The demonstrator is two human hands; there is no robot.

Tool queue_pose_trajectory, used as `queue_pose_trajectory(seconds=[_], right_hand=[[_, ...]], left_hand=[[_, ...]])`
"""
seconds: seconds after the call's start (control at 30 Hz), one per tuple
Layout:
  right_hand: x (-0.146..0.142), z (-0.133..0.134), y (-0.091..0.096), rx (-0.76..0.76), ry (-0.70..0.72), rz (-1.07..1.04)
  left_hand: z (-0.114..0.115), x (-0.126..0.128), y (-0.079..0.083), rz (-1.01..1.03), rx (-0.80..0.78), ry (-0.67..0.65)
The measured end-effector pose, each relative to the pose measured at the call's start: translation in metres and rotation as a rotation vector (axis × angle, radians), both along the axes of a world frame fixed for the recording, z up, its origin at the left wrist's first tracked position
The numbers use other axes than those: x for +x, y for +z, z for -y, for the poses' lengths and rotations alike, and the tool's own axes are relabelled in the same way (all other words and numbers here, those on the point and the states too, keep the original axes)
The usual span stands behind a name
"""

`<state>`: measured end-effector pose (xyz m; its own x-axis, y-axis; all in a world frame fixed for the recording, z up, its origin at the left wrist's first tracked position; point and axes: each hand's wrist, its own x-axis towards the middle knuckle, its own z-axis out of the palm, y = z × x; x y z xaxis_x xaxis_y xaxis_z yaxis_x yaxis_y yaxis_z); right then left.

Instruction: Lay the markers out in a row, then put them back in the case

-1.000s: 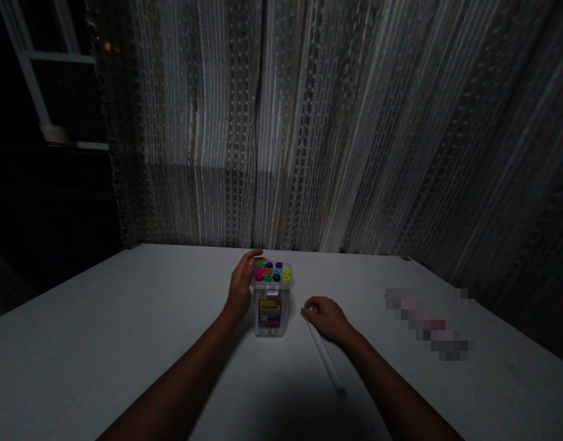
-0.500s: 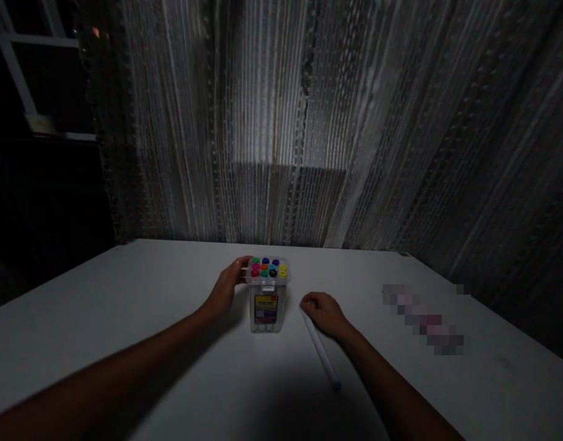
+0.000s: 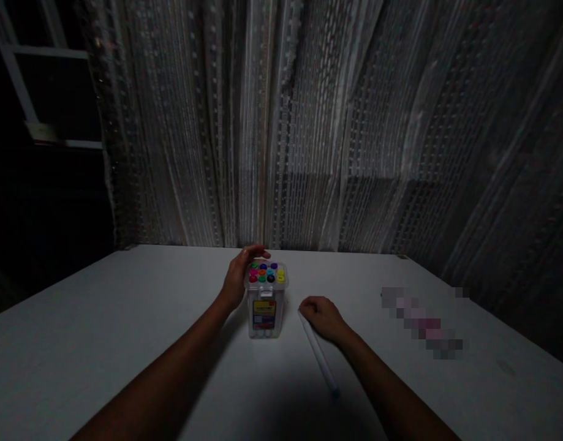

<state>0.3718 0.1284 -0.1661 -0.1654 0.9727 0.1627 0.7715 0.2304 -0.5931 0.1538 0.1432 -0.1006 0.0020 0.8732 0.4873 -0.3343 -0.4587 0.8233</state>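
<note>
A clear plastic box [image 3: 265, 318] of markers stands upright on the white table, its colourful caps [image 3: 267, 273] showing at the top and a yellow and dark label on its front. My left hand [image 3: 239, 275] is at the box's left side, fingers stretched over the far left corner of its top; the hand is open. To the right of the box, my right hand [image 3: 321, 315] rests on the table with curled fingers. They pinch the far end of a white marker [image 3: 318, 354], whose blue end [image 3: 335, 392] points toward me.
A blurred-out pinkish item [image 3: 423, 323] lies on the right side of the table [image 3: 125, 318]. Behind the table's far edge hangs a striped, textured curtain [image 3: 272, 122]. A window frame [image 3: 51, 52] shows at the upper left in the dark.
My left hand has risen and reached farther over, its fingers now above the box's far corner instead of beside it. My right hand and the marker have stayed in place.
</note>
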Motion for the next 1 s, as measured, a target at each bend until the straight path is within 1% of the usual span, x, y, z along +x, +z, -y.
queue_pose_trajectory(seconds=[0.07,0.17,0.27,0.37,0.43,0.5,0.73,0.83,0.93,1.0], right_hand=[[0.002,0.000,-0.001,0.010,0.018,-0.001],[0.004,0.002,0.000,0.018,0.031,0.008],[0.004,0.002,0.001,0.012,0.022,0.017],[0.002,0.000,0.001,-0.004,0.009,0.019],[0.000,-0.001,0.001,-0.004,0.010,0.011],[0.000,0.000,0.001,0.003,0.017,0.001],[0.000,0.002,0.002,0.003,0.025,0.004],[0.000,0.001,0.001,0.003,0.020,0.014],[0.000,0.000,0.001,0.002,0.016,0.019],[0.000,0.000,0.001,0.003,0.017,0.015]], left_hand=[[0.001,0.000,-0.011,0.046,0.011,0.006],[0.004,-0.004,-0.028,0.012,0.027,0.042],[0.006,-0.007,-0.035,-0.034,0.052,0.077],[0.004,-0.005,-0.029,0.015,0.057,0.101],[0.003,-0.002,-0.022,0.063,0.059,0.081],[0.005,0.000,-0.018,0.068,0.057,0.067],[0.015,-0.003,-0.030,-0.027,0.021,0.098],[0.012,-0.004,-0.024,-0.008,0.021,0.115],[0.007,-0.001,-0.017,0.066,0.034,0.042],[0.005,0.002,-0.017,0.093,0.025,0.015]])
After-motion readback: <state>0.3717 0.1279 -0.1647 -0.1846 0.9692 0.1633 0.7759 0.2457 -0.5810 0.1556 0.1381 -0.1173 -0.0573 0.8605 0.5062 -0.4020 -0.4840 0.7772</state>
